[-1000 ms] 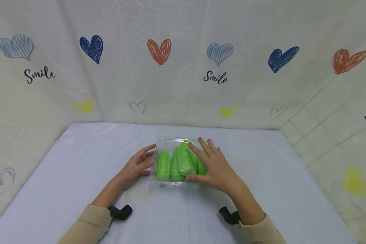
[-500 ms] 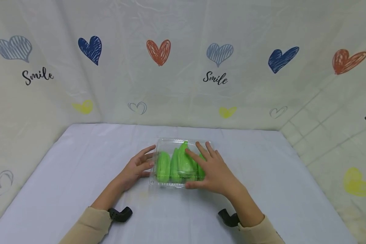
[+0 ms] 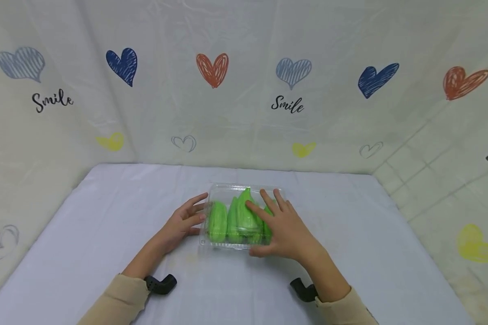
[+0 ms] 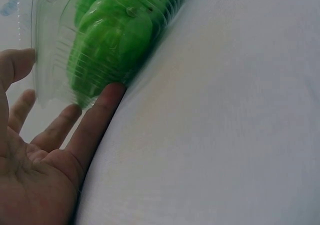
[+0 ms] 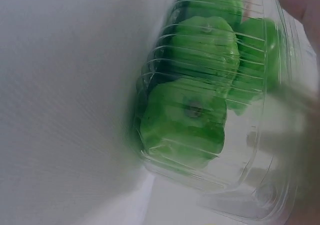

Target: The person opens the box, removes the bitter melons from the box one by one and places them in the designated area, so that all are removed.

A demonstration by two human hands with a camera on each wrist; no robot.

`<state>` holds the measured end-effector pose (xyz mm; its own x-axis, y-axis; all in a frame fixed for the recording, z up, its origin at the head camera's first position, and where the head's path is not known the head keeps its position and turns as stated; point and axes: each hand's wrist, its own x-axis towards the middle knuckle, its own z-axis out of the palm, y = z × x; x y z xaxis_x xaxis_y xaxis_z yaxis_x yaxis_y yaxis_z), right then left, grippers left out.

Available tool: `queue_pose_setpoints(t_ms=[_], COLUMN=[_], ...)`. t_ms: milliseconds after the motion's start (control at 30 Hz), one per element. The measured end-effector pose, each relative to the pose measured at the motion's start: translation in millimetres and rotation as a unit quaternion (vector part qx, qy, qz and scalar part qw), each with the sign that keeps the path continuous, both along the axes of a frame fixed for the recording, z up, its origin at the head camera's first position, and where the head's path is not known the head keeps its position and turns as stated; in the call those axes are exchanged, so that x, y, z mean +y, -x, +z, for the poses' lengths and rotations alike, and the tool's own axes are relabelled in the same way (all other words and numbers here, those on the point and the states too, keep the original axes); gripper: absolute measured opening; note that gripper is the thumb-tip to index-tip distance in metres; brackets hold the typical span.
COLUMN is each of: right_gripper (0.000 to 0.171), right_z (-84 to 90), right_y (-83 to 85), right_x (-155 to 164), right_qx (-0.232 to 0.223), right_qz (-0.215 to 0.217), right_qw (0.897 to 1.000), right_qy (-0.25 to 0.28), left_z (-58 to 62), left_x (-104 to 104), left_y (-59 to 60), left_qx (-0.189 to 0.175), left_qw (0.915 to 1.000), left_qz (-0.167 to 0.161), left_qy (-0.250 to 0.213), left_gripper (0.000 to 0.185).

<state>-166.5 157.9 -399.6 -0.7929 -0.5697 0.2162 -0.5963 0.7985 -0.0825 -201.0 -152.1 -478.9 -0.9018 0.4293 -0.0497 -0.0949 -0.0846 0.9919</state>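
A clear plastic clamshell box (image 3: 223,192) stands on the table with its lid down. Several ridged green gourds (image 3: 217,221) lie inside, one resting on top of the others. My left hand (image 3: 179,230) is at the box's left side, fingers extended; in the left wrist view its fingertips meet the clear wall, low down near the cloth. Over the right part of the lid, my right hand (image 3: 288,232) is spread with the fingers apart, its thumb at the front edge. In the right wrist view, the gourds (image 5: 185,122) show through the ribbed wall. The right hand covers the box's right end.
White cloth (image 3: 244,289) covers the table. Behind it hangs a pale curtain (image 3: 244,113) printed with hearts and the word Smile. A black camera mount (image 3: 161,284) sits on the left wrist and another camera mount (image 3: 303,290) on the right.
My right hand has come slightly nearer and to the left across the lid, its thumb moving down to the box's front edge. The left hand and the box stay in place.
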Motion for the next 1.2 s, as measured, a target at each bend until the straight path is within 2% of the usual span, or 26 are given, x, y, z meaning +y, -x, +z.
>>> queue_pose_setpoints(t_ms=[133,300,567,933,1200], right_gripper=[0.103,0.101,0.098,0.095,0.093], right_z=[-2.1,-2.6,-4.3,-5.3,0.2], right_y=[-0.7,0.4,3.5,5.7,4.2], right_x=[0.5,1.6,2.5,2.4,6.4], right_qx=[-0.006,-0.003,0.002,0.015,-0.012], right_qz=[0.011,0.019,0.025,0.034,0.043], right_qw=[1.000,1.000,1.000,0.999,0.999], right_qy=[-0.008,-0.010,0.000,-0.008,-0.024], left_z=[-2.9,-0.5,3.6,0.8,-0.5], left_x=[-1.1,-1.1,-1.0,-3.3,-0.4], left_y=[-2.7,-5.5,-5.4,-2.7,0.8], left_qx=[-0.004,-0.001,0.007,0.013,0.015], left_qw=[0.9999,0.9999,0.9999,0.9998,0.9999], left_qz=[0.005,0.010,0.004,0.003,-0.005], left_qy=[0.010,0.009,0.012,0.014,0.005], left_gripper=[0.054,0.054,0.055,0.055,0.055])
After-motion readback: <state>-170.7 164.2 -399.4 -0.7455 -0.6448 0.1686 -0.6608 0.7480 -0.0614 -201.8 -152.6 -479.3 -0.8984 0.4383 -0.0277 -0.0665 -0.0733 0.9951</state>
